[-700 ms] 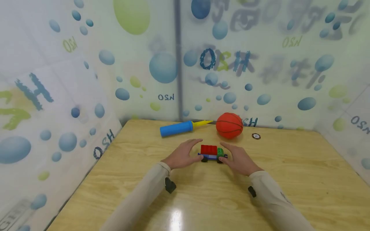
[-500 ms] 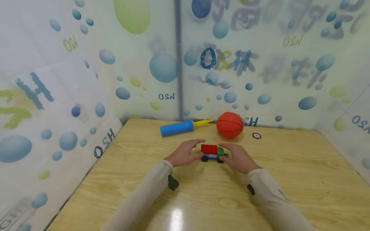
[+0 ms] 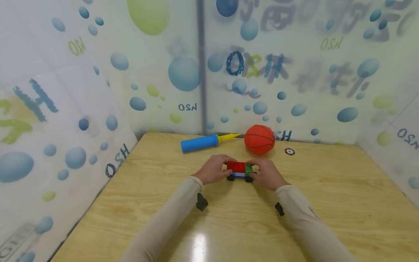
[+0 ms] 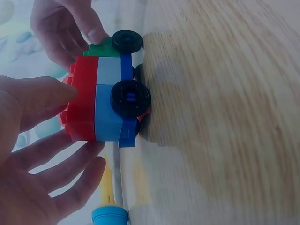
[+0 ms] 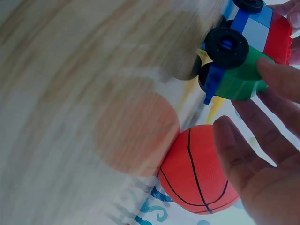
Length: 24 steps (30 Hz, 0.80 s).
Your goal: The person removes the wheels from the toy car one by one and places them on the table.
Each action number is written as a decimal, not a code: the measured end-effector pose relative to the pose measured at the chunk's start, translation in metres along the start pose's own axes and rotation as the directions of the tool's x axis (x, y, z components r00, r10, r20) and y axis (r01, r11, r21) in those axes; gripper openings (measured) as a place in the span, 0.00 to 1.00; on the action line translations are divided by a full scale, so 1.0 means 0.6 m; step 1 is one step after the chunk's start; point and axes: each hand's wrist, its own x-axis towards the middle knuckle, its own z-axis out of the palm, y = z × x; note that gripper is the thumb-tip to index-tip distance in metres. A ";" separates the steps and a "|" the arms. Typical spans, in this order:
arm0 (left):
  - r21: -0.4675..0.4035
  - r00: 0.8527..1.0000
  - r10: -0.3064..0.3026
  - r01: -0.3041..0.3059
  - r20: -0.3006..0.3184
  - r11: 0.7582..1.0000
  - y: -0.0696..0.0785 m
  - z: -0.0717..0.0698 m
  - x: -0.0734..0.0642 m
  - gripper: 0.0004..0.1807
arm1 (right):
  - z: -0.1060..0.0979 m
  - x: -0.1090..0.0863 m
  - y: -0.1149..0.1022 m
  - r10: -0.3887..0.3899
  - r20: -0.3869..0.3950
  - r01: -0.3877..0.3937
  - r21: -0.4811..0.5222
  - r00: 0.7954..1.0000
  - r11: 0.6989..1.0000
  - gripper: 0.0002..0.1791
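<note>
A toy truck (image 3: 236,167) built of red, green, blue and pale bricks with black wheels sits upright on the wooden table, its green cab to the right. My left hand (image 3: 213,170) holds its red rear end, thumb on the near side and fingers behind. From the other end my right hand (image 3: 269,175) pinches the green cab. In the left wrist view the left thumb overlaps the red brick (image 4: 86,101) and the lower fingers spread apart. The right wrist view has the right thumb against the green cab (image 5: 241,79).
Behind the truck lie a blue hand pump (image 3: 199,143) with a yellow nozzle and a red ball (image 3: 259,139) with black lines. A round chip (image 3: 289,151) is right of the ball. Patterned panels (image 3: 157,83) enclose the table (image 3: 327,203) at the back and sides.
Both hands have moved inward onto the truck, from standing open at either side to fingers and thumbs closing on its ends. The truck has stayed in about the same place.
</note>
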 end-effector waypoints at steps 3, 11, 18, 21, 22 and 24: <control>0.005 1.000 0.001 -0.001 0.003 1.000 0.000 0.003 0.001 0.20 | 0.006 0.003 0.002 0.015 0.011 -0.016 0.023 1.000 1.000 0.21; -0.031 1.000 0.027 -0.026 0.013 0.999 -0.004 0.008 0.003 0.21 | 0.014 0.007 0.001 0.074 0.030 -0.076 0.071 0.997 0.995 0.21; 0.016 0.994 0.113 -0.113 0.007 0.994 -0.005 0.012 0.017 0.23 | 0.007 0.011 0.001 0.035 -0.007 -0.034 0.095 0.999 0.995 0.19; 0.024 0.991 0.136 -0.136 0.011 0.990 -0.005 0.015 0.016 0.24 | 0.008 0.009 0.004 0.030 -0.011 -0.028 0.112 0.999 0.993 0.19; 0.016 0.991 0.136 -0.137 0.011 0.990 -0.005 0.014 0.014 0.25 | 0.008 0.008 0.005 0.024 -0.013 -0.023 0.125 1.000 0.992 0.20; 0.000 0.990 0.140 -0.140 0.015 0.990 -0.005 0.011 0.012 0.25 | 0.007 0.007 0.006 0.019 -0.009 -0.017 0.157 1.000 0.987 0.20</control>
